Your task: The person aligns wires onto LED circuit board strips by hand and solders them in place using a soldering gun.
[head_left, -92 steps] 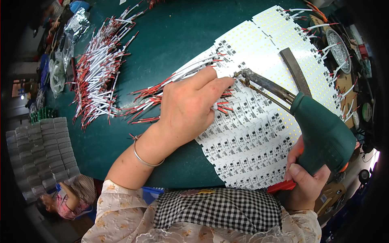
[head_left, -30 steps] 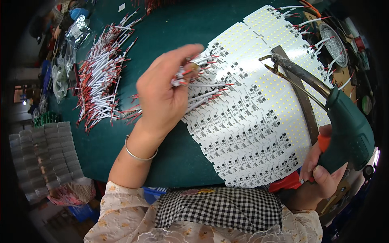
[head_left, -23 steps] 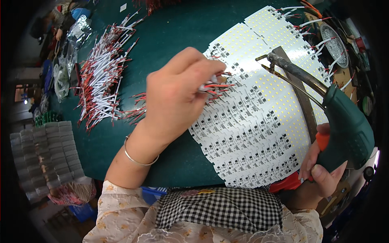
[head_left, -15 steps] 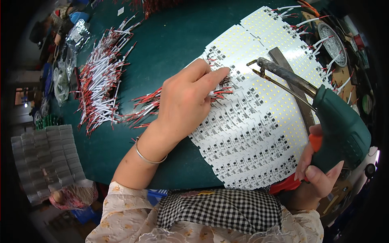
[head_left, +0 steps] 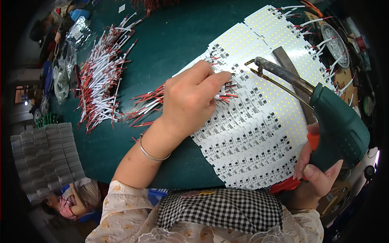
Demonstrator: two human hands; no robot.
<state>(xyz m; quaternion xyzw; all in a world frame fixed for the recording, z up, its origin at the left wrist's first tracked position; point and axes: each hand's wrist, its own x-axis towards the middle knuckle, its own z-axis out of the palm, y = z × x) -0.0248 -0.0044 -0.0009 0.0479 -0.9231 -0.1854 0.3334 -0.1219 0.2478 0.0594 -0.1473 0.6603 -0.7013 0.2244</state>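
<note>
At the far left, ridged, greyish blocks (head_left: 46,158) were stacked in rows. Behind them, a crinkled silver bag (head_left: 78,34) had been left beside the bench (head_left: 158,40), whose dark green top looked smooth. A long heap of thin wires (head_left: 101,77), white with red ends, was spread there, and to its right a smaller bundle (head_left: 154,96) of the same kind was fanned out. Thin, flat white boards (head_left: 243,150) were laid in an overlapping, curved sheet, dotted with yellow squares and dark parts. On them a straight, dull metal bar (head_left: 285,60) was set, partly covered by a soldering gun (head_left: 338,121) with a green plastic body and a rough, darkened metal barrel.

The left hand (head_left: 192,93) was closed over the bundle, its fingers pinched together at the boards' left part, with red wire ends poking out beyond. The handle of the soldering gun was gripped in the right hand (head_left: 320,178), with a finger placed at the orange trigger (head_left: 313,139); the tip was held near the left fingertips, apart from them.
</note>
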